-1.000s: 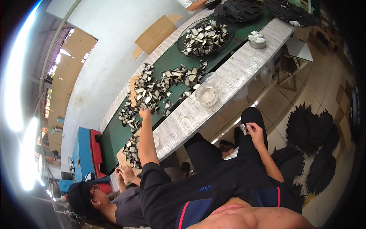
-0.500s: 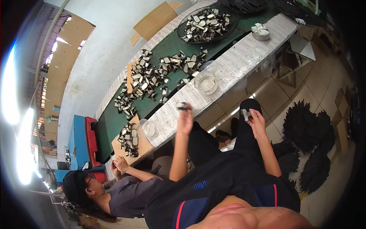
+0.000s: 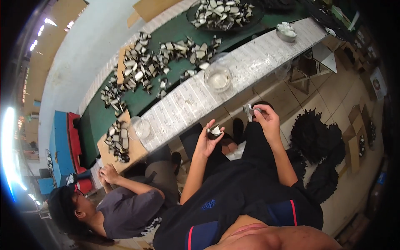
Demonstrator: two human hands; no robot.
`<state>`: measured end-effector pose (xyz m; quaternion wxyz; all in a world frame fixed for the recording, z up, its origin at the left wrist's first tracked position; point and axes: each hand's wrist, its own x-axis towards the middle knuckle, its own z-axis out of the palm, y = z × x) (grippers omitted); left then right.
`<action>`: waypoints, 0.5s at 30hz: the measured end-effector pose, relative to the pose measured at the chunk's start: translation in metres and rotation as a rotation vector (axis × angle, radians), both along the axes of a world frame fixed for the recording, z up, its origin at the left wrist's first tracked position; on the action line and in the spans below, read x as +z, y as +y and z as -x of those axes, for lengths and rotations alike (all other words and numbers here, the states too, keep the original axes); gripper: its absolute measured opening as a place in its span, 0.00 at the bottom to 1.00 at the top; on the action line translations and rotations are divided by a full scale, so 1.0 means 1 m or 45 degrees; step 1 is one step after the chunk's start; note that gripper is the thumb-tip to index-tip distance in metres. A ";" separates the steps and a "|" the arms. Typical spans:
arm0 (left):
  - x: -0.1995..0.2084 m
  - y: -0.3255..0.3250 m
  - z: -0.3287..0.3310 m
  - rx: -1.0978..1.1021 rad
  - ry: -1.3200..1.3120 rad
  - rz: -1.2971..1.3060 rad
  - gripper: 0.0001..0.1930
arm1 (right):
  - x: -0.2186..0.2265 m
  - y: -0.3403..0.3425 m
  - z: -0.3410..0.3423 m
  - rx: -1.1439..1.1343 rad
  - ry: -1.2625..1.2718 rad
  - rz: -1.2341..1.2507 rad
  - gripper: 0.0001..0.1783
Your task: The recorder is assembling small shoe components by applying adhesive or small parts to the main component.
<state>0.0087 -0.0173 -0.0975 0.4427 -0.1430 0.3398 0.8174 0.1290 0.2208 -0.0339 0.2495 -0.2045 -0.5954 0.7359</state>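
Observation:
My left hand is above my lap, just off the table's edge. Its fingers curl round a small curved piece, black outside and whitish inside. To the right, my right hand pinches a small grey-and-white piece between thumb and fingers; its exact kind is too small to make out. The two held pieces are apart. Many pieces like the left one lie in a loose pile on the green tabletop. A clear round dish stands on the pale strip along the table's near side.
A black basin heaped with the pieces stands at the back. A bowl of white bits is at the far right. Another clear dish stands by cardboard on the left. A co-worker sits there. Black fringed bundles lie on the floor.
My left hand has come back from above the table to my lap, bringing a piece with it. My right hand is now nearer the left one. The whole view has shifted.

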 end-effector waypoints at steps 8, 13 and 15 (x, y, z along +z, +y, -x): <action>-0.007 -0.021 -0.018 0.000 0.065 -0.162 0.21 | 0.007 -0.022 -0.008 0.024 -0.127 -0.029 0.11; 0.011 -0.014 -0.010 0.034 0.299 -0.060 0.25 | 0.050 -0.036 0.001 -0.004 0.099 -0.388 0.12; 0.019 -0.016 -0.010 -0.009 0.353 -0.073 0.26 | 0.054 -0.043 0.006 0.036 -0.059 -0.597 0.11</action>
